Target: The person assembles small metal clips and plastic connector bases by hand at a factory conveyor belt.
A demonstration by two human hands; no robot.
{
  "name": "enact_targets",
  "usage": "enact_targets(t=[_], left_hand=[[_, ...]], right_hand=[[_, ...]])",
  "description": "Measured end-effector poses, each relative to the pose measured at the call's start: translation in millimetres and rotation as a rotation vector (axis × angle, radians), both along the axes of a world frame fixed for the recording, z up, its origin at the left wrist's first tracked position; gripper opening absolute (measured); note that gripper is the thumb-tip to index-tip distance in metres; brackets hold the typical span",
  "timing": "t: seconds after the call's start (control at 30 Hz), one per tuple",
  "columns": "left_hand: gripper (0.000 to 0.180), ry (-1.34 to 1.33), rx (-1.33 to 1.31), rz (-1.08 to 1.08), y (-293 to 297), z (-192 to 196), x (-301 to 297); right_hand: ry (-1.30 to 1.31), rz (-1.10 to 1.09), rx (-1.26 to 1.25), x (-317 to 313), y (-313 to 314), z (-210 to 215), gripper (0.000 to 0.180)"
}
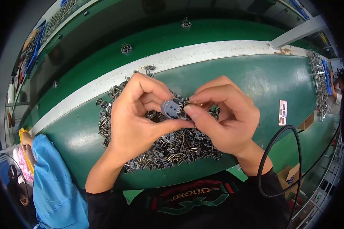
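- One small grey component [172,108]: sits at the centre of the grip.
- Left hand [135,114]: closes thumb and fingers on its rounded body.
- Right hand [229,114]: pinches its dark end, thumb against fingers.
- Heap of dark components [179,147] with pins: spreads beneath the grip, over a green table [80,131].
- Printed card [282,112]: lies right of the grip.
- Pale ledge [218,47]: crosses beyond the grip.

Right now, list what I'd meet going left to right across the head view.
Blue sleeve → left hand → gray part → right hand → card → stacked metal parts.
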State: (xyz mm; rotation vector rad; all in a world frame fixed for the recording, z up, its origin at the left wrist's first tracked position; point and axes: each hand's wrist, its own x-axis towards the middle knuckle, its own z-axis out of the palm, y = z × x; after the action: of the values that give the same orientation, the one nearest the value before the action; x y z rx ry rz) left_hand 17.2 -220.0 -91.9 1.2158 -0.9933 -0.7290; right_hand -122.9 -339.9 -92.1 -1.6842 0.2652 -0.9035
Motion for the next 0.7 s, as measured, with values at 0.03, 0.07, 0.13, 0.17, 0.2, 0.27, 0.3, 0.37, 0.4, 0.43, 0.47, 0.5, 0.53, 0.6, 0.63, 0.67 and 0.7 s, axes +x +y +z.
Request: enact_targets(t=[0.03, 0.07, 0.13, 0.17, 0.2, 0.27, 0.3, 0.37, 0.4, 0.43, 0.47, 0.5, 0.53, 0.6, 0.63, 0.67, 0.7], left_hand=[[0.042, 0.000, 0.008, -0.006, -1, 0, -2], [0.044, -0.004, 0.007, -0.005, -3, 0, -5], [0.044, -0.025, -0.032, -0.030, -2, -2, -5], [0.044, -0.027, -0.025, -0.032, -2, -3, -6], [0.044, -0.023, -0.051, -0.029, -1, -4, -7], [0.044, -0.014, -0.084, -0.040, -2, -7, -9], [0.045, -0.018, -0.090, -0.034, -2, -9, -10], [0.045, -0.026, -0.084, -0.019, 1, -12, -11], [0.044, 0.012, -0.089, -0.009, 3, -13, -12], [0.043, 0.050, -0.106, -0.004, 2, -13, -12], [0.043, 0.050, -0.110, -0.007, 1, -10, -13], [0.042, 0.068, -0.045, 0.007, 1, -5, -14], [0.041, 0.085, 0.023, 0.020, 1, -2, -15], [0.040, 0.080, 0.045, -0.015, 3, 2, -11], [0.040, 0.074, 0.066, -0.046, 3, 4, -9], [0.040, 0.076, 0.065, -0.048, 1, 8, -9], [0.039, 0.156, 0.080, -0.042, -1, 12, -10]], right_hand=[[0.012, -0.018, -0.083, -1, 1, 3, 0.016], [0.026, -0.034, -0.165, -1, 2, 3, 0.017], [0.007, -0.068, -0.198, 0, 5, 2, 0.018], [-0.013, -0.097, -0.240, 0, 5, 2, 0.019], [-0.015, -0.099, -0.233, 0, 6, 1, 0.019], [-0.009, -0.056, -0.333, -4, 4, 2, 0.021], [-0.007, -0.064, -0.334, -3, 6, 2, 0.021], [-0.064, -0.150, -0.337, 4, 11, -2, 0.019], [-0.066, -0.149, -0.330, 4, 11, -5, 0.019], [-0.068, -0.156, -0.394, 5, 9, -5, 0.020], [-0.070, -0.161, -0.458, 6, 7, -5, 0.020], [-0.070, -0.163, -0.461, 6, 7, -5, 0.020], [-0.065, -0.169, -0.473, 6, 7, -6, 0.020], [-0.058, -0.178, -0.484, 6, 8, -9, 0.020], [-0.084, -0.192, -0.469, 8, 7, -10, 0.019], [-0.108, -0.208, -0.455, 9, 5, -12, 0.018], [-0.104, -0.210, -0.455, 10, 3, -13, 0.018]])
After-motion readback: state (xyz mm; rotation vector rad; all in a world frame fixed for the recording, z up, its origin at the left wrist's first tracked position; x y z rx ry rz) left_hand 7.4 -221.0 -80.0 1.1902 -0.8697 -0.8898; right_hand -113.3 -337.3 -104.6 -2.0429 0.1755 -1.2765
